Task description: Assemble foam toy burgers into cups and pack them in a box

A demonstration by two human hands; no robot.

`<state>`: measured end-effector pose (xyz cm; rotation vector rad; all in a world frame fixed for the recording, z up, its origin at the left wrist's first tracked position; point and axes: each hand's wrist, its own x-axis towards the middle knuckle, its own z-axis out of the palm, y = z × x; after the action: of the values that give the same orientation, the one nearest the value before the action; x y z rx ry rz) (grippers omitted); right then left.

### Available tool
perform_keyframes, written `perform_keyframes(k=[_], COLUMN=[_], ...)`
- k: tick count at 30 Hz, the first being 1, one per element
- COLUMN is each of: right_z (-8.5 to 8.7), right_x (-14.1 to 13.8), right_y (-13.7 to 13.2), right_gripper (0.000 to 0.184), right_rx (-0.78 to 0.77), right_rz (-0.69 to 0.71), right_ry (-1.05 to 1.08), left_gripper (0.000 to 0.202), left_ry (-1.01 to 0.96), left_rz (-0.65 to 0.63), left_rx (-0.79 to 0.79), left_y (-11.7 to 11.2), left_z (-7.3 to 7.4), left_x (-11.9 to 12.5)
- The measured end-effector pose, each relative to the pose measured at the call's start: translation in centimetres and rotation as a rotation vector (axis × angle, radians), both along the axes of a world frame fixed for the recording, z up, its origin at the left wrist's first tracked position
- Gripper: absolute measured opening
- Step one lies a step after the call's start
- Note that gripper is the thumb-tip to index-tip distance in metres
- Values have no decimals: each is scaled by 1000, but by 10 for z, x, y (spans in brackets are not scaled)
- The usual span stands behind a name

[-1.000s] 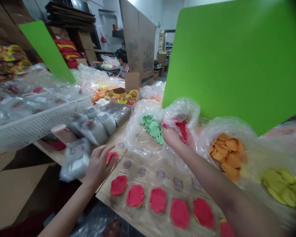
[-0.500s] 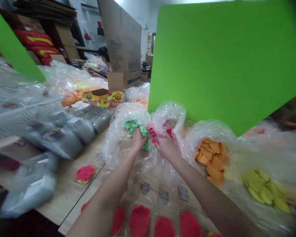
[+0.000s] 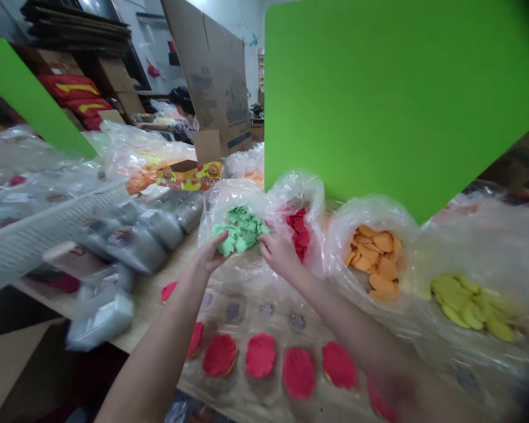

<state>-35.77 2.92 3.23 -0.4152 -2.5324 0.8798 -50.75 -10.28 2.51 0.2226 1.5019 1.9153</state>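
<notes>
Green ruffled, leaf-like pieces point(image 3: 242, 226) fill the mouth of a clear plastic bag. At the left edge of this pile my left hand point(image 3: 209, 252) is closed, its thumb pressed on a green piece. My right hand point(image 3: 281, 254) is at the pile's right edge, its fingertips pinched on green there; exactly what they grip is partly hidden. Just right of it, red pieces point(image 3: 298, 232) lie in another bag. Nearer me is a row of clear trays with ruffled red pieces on top point(image 3: 261, 355), a yellow edge showing under some.
Bags of orange oval pieces point(image 3: 374, 252) and yellow pieces point(image 3: 467, 305) stand to the right. A green board point(image 3: 379, 106) rises behind. Wrapped packs point(image 3: 136, 247), a white basket point(image 3: 48, 229) and a printed burger box point(image 3: 189, 174) are left. Another person point(image 3: 185, 111) is far back.
My left hand has shifted left and down to the edge of the green pile, with a green piece under its thumb. My right hand has left the red pieces for the green ones. The view has shifted.
</notes>
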Motion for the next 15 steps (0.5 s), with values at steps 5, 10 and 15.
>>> perform_keyframes(k=[5,10,15], right_z=[5,-6,-22], right_x=[-4,12,9], right_y=[-52,-98,-116], right_gripper=[26,20,14], right_rx=[-757,-1165,-1050], right_rz=[129,250,226], right_ry=[49,122,-20], left_gripper=[18,20,35], left_ry=[-116,-314,-369], left_rz=[87,245,331], left_rx=[245,502,545], left_y=[-38,-101,-206], left_z=[14,15,-3], left_x=[61,99,116])
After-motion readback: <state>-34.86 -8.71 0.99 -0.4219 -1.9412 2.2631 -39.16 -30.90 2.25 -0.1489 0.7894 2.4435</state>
